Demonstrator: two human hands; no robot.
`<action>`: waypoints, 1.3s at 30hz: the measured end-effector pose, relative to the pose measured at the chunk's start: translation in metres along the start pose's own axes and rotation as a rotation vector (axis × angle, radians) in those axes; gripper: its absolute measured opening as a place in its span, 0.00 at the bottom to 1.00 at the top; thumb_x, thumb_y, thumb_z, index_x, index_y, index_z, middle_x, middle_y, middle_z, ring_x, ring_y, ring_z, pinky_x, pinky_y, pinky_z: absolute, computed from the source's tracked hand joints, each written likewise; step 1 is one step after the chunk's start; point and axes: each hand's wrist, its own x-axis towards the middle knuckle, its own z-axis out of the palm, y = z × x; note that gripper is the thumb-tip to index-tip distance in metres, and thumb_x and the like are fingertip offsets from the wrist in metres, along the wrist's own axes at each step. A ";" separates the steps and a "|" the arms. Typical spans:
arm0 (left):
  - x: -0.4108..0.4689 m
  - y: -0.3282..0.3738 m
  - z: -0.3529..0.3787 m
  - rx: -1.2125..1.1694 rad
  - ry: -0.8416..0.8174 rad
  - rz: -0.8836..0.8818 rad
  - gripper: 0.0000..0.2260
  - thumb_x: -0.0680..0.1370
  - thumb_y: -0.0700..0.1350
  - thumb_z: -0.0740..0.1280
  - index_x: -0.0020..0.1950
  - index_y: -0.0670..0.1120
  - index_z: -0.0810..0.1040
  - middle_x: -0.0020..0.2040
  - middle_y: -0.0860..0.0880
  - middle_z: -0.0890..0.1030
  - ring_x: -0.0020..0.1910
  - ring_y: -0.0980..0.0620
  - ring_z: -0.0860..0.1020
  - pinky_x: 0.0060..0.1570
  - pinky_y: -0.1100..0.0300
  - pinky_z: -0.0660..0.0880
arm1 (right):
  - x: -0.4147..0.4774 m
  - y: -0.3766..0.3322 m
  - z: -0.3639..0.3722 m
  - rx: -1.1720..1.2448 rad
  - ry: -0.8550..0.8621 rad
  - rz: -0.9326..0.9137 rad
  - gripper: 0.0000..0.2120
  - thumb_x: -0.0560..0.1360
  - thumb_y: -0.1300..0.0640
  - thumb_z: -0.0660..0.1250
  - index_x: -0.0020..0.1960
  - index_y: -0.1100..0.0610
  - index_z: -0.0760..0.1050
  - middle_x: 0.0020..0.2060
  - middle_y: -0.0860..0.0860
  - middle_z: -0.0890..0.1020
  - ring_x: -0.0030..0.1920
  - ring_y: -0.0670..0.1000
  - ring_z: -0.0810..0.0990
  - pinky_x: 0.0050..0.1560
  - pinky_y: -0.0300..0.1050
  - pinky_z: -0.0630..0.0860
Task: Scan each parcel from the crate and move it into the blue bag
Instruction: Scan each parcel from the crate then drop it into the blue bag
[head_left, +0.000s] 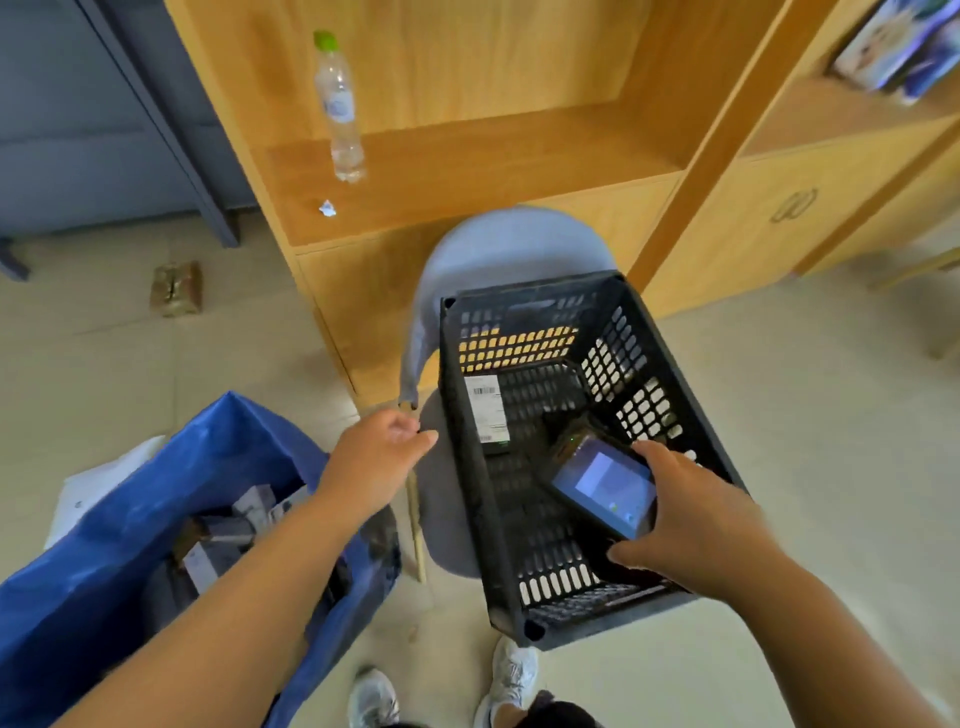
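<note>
A person stands over one black slatted crate (519, 317) set on the seat of one grey chair (498, 244). The right hand (696, 525) grips one handheld scanner (605, 486), fingers and thumb curled round its body, and holds it above the crate's inside with the lit screen facing up. One dark parcel (485, 410) with a white barcode label leans against the crate's left wall. Whether another lies beneath the scanner cannot be told.

The left hand (371, 462) hangs between crate and bag, just beside the crate's left rim, fingers loosely curled and holding nothing. Its forearm crosses the mouth of one open blue bag (104, 587) on the floor at lower left. Several grey and white boxed parcels (228, 535) lie heaped in the bag, too blurred to count.

Behind the chair, on a wooden shelf (467, 166), stands one clear plastic bottle (337, 109) with a green cap, and near it lies one small pale scrap (327, 209). One brown packet (176, 288) sits on the tiled floor to the left. Two pale trainers (511, 675) show at the bottom edge.
</note>
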 end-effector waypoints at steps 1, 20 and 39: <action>0.003 0.011 0.015 0.013 -0.008 0.035 0.09 0.75 0.56 0.67 0.51 0.53 0.77 0.47 0.59 0.77 0.47 0.60 0.76 0.43 0.63 0.69 | 0.000 0.015 0.000 0.002 0.000 0.021 0.46 0.59 0.34 0.72 0.69 0.46 0.55 0.56 0.44 0.73 0.47 0.47 0.71 0.43 0.42 0.73; 0.159 0.019 0.216 0.640 -0.304 -0.214 0.28 0.76 0.56 0.67 0.68 0.41 0.66 0.65 0.40 0.69 0.62 0.41 0.72 0.57 0.50 0.73 | 0.083 0.124 0.045 0.130 -0.099 0.258 0.43 0.61 0.34 0.70 0.68 0.46 0.55 0.50 0.45 0.73 0.42 0.47 0.68 0.37 0.42 0.68; 0.269 -0.044 0.312 0.612 -0.050 -0.595 0.52 0.66 0.60 0.75 0.74 0.35 0.50 0.70 0.39 0.59 0.67 0.39 0.62 0.63 0.47 0.67 | 0.162 0.126 0.118 0.267 -0.124 0.232 0.45 0.60 0.33 0.68 0.66 0.43 0.46 0.52 0.39 0.69 0.54 0.46 0.73 0.45 0.42 0.69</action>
